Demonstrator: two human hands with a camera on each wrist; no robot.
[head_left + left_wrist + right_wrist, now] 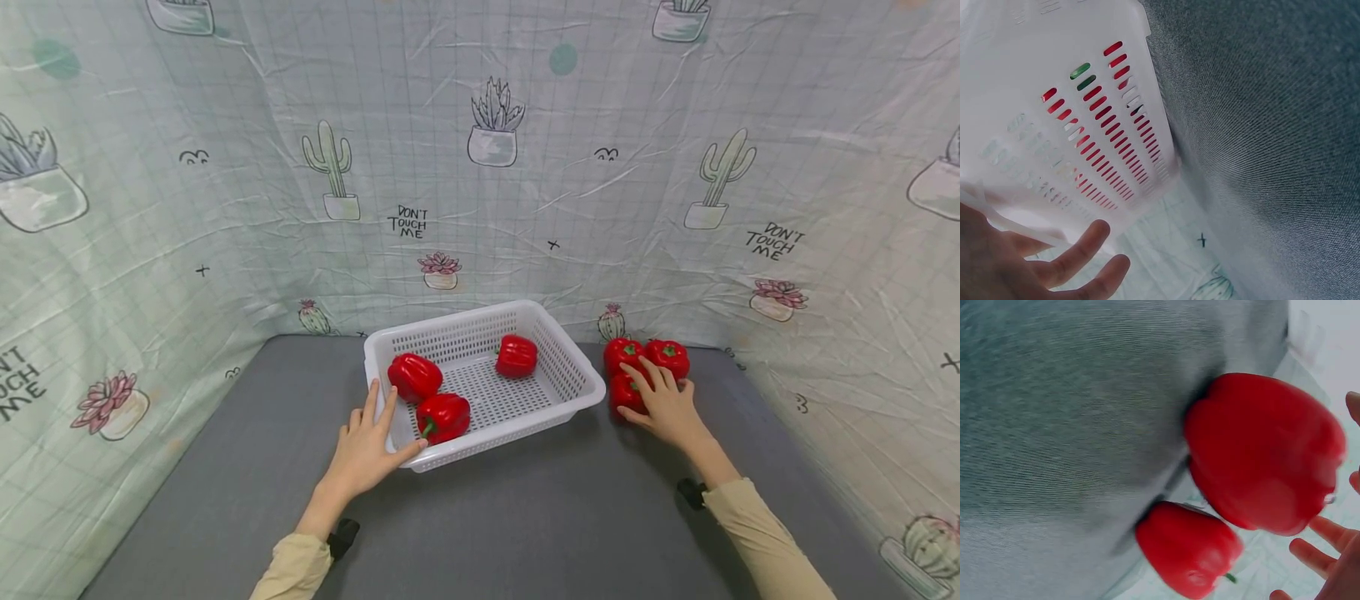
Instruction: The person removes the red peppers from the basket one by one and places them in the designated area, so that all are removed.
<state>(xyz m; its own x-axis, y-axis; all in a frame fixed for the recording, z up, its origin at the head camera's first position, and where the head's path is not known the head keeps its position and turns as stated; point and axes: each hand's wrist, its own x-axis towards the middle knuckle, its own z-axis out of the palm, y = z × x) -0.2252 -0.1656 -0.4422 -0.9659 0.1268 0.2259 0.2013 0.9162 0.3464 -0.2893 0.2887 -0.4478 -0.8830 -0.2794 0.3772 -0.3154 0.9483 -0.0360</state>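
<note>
My two hands are well apart. The left hand [363, 450] lies at the near left corner of a white plastic basket [517, 425], fingers spread and thumb reaching along the near rim; it is not clamped on anything. The basket is a shallow, round-cornered rectangle with a smooth lip, and its walls and floor are pierced in tidy rows. Through my left wrist camera those holes read as rounded slots, red and a spot of green showing behind them.

Inside, two glossy red bell peppers [444, 417] sit near the left end, just beside each other, the nearer one tipped with its green stem toward me. A third bell pepper [517, 357] lies on its side near the far right corner.

Outside, to the right, three more bell peppers [667, 358] cluster close together, lobed and shiny. I have the right hand [667, 408] over the nearest of them, fingers parted and loosely bent; I cannot tell whether the fingertips touch its skin.

The grey tabletop [510, 525] shows a fine ribbed weave up close. Behind hangs a creased, pale fabric backdrop [450, 183] printed with potted cacti and succulents.
</note>
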